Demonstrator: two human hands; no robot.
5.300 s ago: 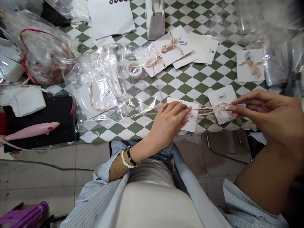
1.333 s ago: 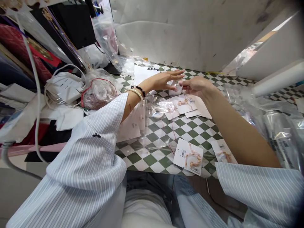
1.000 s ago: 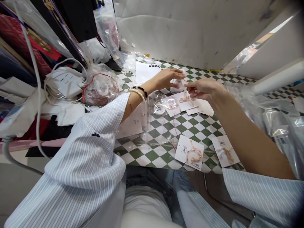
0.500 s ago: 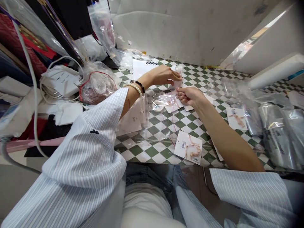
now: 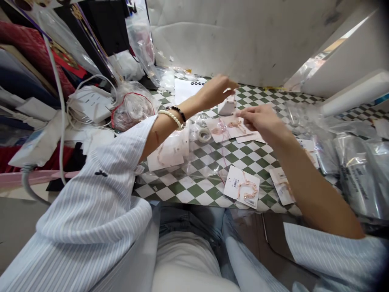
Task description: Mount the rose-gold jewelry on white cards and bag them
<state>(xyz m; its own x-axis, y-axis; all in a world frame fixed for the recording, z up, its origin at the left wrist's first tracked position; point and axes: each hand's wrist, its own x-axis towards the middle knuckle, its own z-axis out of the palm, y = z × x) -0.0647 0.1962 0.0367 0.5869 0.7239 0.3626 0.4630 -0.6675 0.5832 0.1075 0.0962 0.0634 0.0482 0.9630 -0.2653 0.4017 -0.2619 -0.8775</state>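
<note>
Above a small white box [image 5: 226, 106] hangs my left hand [image 5: 219, 90], its wrist wearing a white and a black beaded bracelet. Its fingers are bent and slightly apart, with nothing visible in them. My right hand [image 5: 261, 121] is to the right of the box, thumb and fingertips pinched over the jewelry cards; whatever they hold is too small to make out. Under it lie a pink card with jewelry [image 5: 235, 126] and a white card [image 5: 247, 138]. A roll of clear tape [image 5: 204, 135] sits left of the cards. Nearer me lies a bracelet card [image 5: 242, 187].
The checkered table [image 5: 194, 187] carries bagged cards [image 5: 167, 152] at left and another card [image 5: 282, 187] near my right forearm. Clear plastic bags [image 5: 354, 174] fill the right side. A power strip [image 5: 39, 146] and cables lie at far left, beside a red-tied bag [image 5: 133, 106].
My left hand has lifted off the small white box. My right hand has moved right, away from the box, uncovering more of the pink card. The view has shifted slightly.
</note>
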